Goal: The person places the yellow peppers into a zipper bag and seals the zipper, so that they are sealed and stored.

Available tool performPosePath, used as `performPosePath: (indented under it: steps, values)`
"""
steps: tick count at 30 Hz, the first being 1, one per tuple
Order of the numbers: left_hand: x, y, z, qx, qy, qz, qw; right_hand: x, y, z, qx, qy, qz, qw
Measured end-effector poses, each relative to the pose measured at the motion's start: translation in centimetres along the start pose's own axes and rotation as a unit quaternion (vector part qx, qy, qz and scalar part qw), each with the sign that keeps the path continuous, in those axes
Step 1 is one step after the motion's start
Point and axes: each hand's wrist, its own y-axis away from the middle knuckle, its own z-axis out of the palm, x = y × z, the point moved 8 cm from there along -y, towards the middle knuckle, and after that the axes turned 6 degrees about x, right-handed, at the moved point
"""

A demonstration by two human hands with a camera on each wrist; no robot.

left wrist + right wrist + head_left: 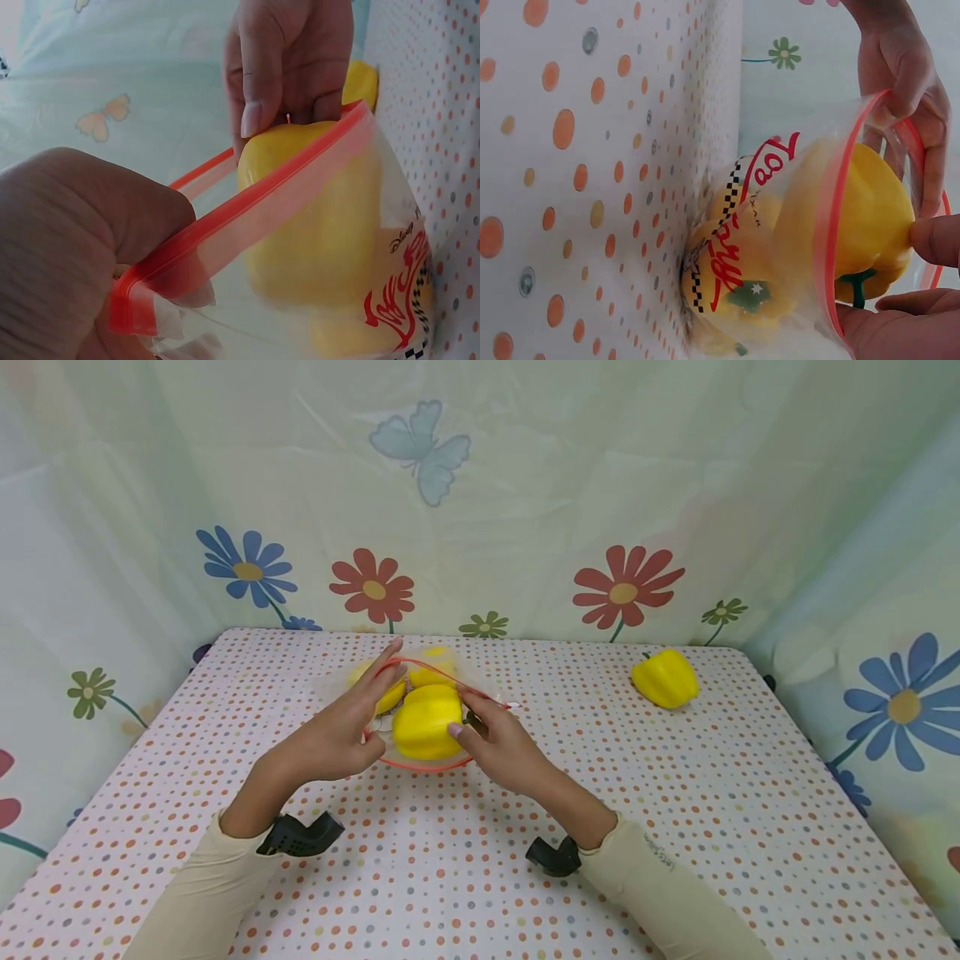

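Observation:
A clear zip bag with a red rim (247, 206) and red printed lettering stands on the table, its mouth spread wide. My left hand (322, 739) holds the rim on the left side, the thumb and fingers on either side of the plastic. A yellow bell pepper (426, 727) is partly inside the mouth, stem end toward my right hand (502, 739), which grips it with thumb and fingers. Deeper in the bag lie other yellow bell peppers (776, 304), blurred by the plastic. A green stem (856, 286) shows on the gripped pepper.
One more yellow bell pepper (666, 679) lies on the table at the back right. The dotted tablecloth (420, 877) covers the table, and flowered curtains (495, 485) enclose its back and sides. Black devices (300, 837) are strapped at both wrists.

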Motion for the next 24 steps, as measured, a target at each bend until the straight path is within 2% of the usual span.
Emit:
performPosePath:
  steps: [2, 9, 21, 24]
  values:
    - [-0.1, 0.0, 0.0, 0.0, -0.002, -0.002, 1.0, -0.2, 0.0, -0.2, 0.007, 0.007, -0.002, 0.9999]
    - [-0.1, -0.1, 0.1, -0.004, 0.004, -0.005, 1.0, -0.4, -0.3, 0.0, 0.005, -0.028, -0.002, 0.9996]
    - [0.0, 0.0, -0.1, -0.002, 0.007, -0.007, 0.9999, -0.2, -1.5, 0.6, 0.072, -0.082, -0.003, 0.994]
    - [0.0, 0.0, -0.1, 0.0, 0.011, -0.008, 0.9999, 0.0, -1.7, 0.7, 0.079, -0.079, 0.009, 0.9937]
